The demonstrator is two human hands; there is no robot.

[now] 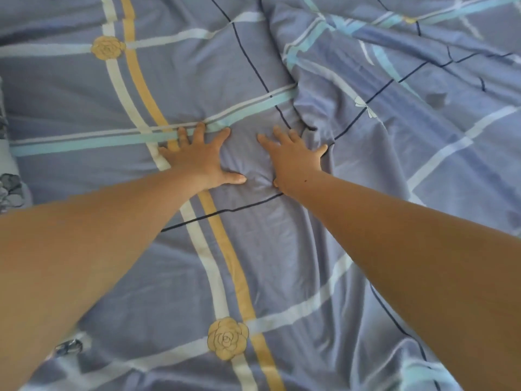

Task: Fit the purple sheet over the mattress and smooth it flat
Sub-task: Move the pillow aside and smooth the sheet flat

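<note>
Sheet: the purple sheet (267, 263) fills almost the whole view, spread across the bed. The mattress under it is hidden.
Left hand: the left hand (197, 160) is just off centre toward 10 o'clock. It lies palm down with fingers fanned wide, pressing on the cloth and gripping nothing.
Right hand: the right hand (294, 162) is just beside it toward 1 o'clock, also flat and splayed, its thumb tucked under at the heel.
Why flat: my read is that open palms spread the pressure, so the fabric slides outward instead of bunching in a grip.
Pucker: a small gather (258, 176) sits between the two thumbs, apparently pinched up by the hands being so close together.
Yellow stripe: the yellow stripe (236, 277) runs from 11 o'clock to 6 o'clock beneath the left wrist. It lies fairly straight, so that side looks close to settled.
Ridge: a deep fold (307, 88) rises at 1 o'clock, touching the right fingertips.
Rumpled side: loose creases (408, 80) run on toward 2 and 3 o'clock. That is the main obstacle, and probably the next area to sweep.
Rose: a printed rose (227, 338) lies smooth at 6 o'clock.
Edge: grey-flowered fabric (11, 190) peeks in at 9 o'clock. I cannot tell what it is.
</note>
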